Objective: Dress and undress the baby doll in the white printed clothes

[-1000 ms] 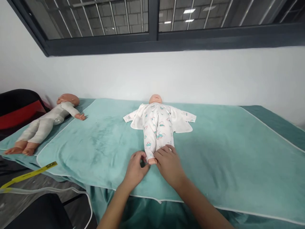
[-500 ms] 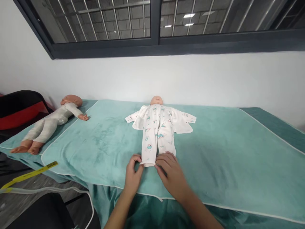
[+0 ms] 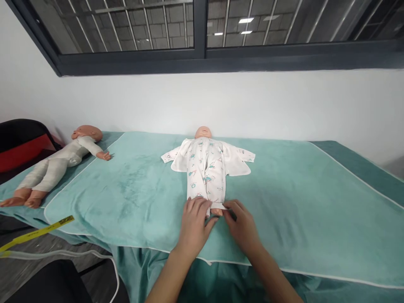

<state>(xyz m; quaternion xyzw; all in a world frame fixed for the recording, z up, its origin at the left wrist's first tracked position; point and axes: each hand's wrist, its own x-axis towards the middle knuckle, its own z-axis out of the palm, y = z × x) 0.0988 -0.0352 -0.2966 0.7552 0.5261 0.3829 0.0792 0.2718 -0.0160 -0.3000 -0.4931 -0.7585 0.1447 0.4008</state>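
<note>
The printed trousers [image 3: 216,185] are on a doll [image 3: 203,132], which lies just ahead of both hands. The right hand [image 3: 244,227] pinches the cuff of one leg, near a bare foot [image 3: 216,212]. The left hand [image 3: 195,225] has its fingertips at this same cuff; I cannot tell if they grip. Farther ahead, a white jacket [image 3: 237,164] spreads to both sides. Under the hands is a green cloth [image 3: 142,189]; well to their left I see a second doll [image 3: 59,164].
</note>
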